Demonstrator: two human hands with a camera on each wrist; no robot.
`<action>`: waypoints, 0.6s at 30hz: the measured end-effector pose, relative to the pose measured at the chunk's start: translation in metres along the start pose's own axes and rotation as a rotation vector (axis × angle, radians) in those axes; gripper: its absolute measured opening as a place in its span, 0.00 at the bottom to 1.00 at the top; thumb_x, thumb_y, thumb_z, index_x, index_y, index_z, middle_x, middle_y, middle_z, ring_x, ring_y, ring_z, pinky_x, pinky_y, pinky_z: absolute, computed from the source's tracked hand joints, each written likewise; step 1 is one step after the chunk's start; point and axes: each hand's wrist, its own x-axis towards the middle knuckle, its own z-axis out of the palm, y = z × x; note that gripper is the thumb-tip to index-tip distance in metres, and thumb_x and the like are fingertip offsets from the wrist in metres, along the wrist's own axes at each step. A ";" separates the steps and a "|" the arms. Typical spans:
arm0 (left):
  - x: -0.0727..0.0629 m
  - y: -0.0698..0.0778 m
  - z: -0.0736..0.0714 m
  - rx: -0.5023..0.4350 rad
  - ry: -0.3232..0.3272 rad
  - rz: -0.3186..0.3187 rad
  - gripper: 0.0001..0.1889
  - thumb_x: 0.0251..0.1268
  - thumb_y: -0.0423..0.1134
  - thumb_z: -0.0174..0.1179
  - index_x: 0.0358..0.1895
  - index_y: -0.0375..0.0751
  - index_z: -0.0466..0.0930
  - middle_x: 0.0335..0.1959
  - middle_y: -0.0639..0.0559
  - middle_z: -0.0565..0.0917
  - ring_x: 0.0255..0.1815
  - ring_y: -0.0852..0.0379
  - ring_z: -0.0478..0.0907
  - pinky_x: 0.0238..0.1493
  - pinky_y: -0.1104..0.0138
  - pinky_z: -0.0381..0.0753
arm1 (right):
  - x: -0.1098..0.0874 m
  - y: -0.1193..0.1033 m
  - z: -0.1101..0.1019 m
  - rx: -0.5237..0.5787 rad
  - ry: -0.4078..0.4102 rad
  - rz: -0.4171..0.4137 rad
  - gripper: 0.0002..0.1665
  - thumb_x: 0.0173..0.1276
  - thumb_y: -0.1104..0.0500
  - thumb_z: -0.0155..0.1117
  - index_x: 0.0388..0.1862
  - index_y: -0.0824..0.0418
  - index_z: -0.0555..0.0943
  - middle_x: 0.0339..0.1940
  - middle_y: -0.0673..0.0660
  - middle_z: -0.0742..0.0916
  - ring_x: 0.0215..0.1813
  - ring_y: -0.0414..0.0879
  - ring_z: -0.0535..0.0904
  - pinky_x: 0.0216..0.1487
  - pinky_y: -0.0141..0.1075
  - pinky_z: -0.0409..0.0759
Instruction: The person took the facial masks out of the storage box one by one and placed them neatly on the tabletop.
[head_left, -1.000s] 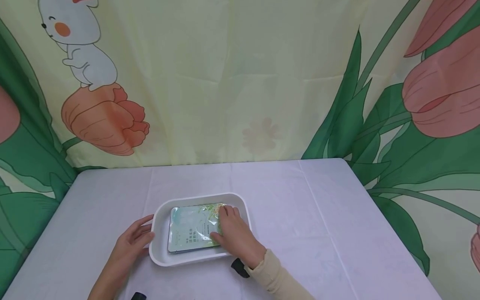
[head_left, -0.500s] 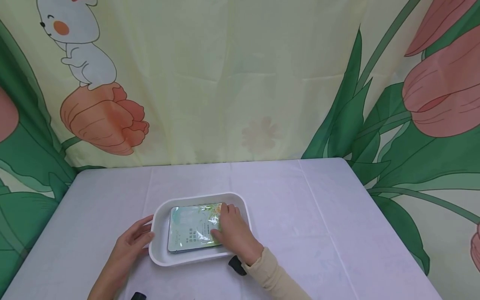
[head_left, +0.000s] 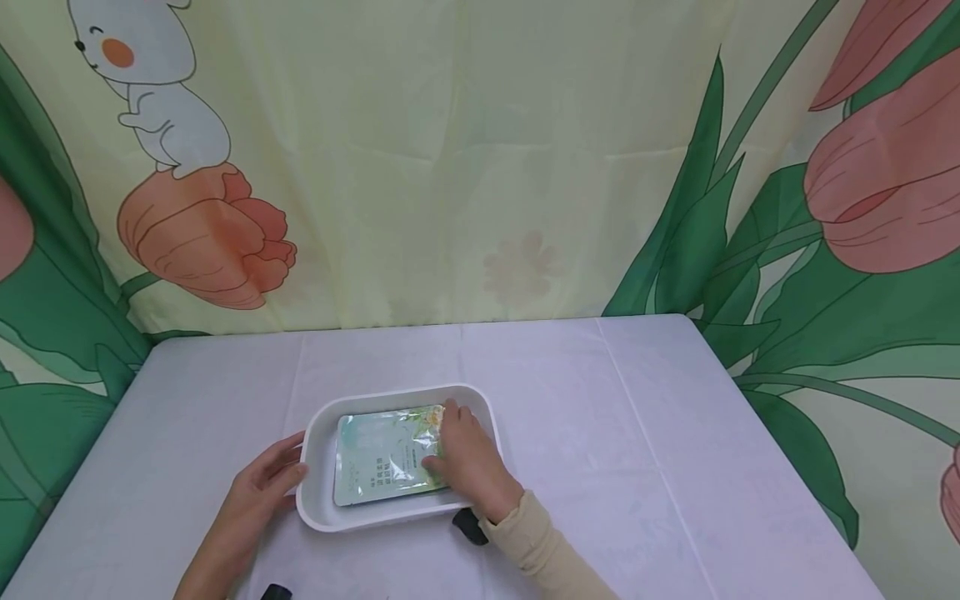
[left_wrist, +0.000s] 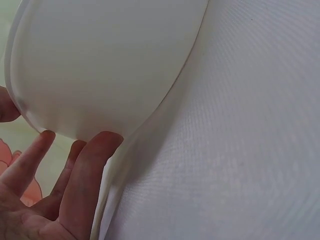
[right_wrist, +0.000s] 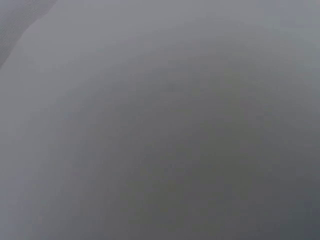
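In the head view, a shiny light green foil packet [head_left: 382, 450] with a flower print and printed characters lies flat in a white shallow tray [head_left: 318, 512]. My right hand [head_left: 472, 458] spans the packet's right end, thumb on its near side and fingers at the far right corner, pinching it. That end is hidden under the hand. At the tray's left end, my left hand [head_left: 262, 487] touches the outer wall with its fingertips. In the left wrist view, the fingers [left_wrist: 82, 185] rest fairly straight against the tray wall [left_wrist: 100, 65]. The right wrist view is a grey blur.
A white cloth covers the table [head_left: 570, 400]. Behind it hangs a printed curtain [head_left: 420, 167] with a rabbit and tulips. A black wrist device [head_left: 470, 527] sits under the right wrist, and another black piece [head_left: 277, 592] shows at the bottom edge.
My right hand has shifted slightly left and away from me at the packet's end. The packet's near edge looks thinner and a little moved. My left hand stays at the tray.
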 end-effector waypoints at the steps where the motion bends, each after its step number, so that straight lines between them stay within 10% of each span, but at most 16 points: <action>1: 0.000 0.000 0.000 0.001 0.000 0.002 0.36 0.69 0.53 0.60 0.76 0.48 0.59 0.71 0.40 0.68 0.47 0.79 0.75 0.47 0.70 0.82 | 0.001 0.000 -0.001 0.014 -0.003 0.004 0.48 0.55 0.56 0.79 0.66 0.77 0.64 0.51 0.68 0.79 0.53 0.58 0.79 0.58 0.47 0.79; 18: 0.000 -0.002 0.000 0.004 0.003 0.029 0.36 0.70 0.53 0.60 0.76 0.46 0.60 0.71 0.39 0.68 0.47 0.78 0.76 0.46 0.69 0.83 | 0.004 0.001 0.000 0.028 -0.018 -0.032 0.34 0.52 0.58 0.80 0.55 0.69 0.76 0.40 0.58 0.79 0.39 0.48 0.77 0.43 0.40 0.80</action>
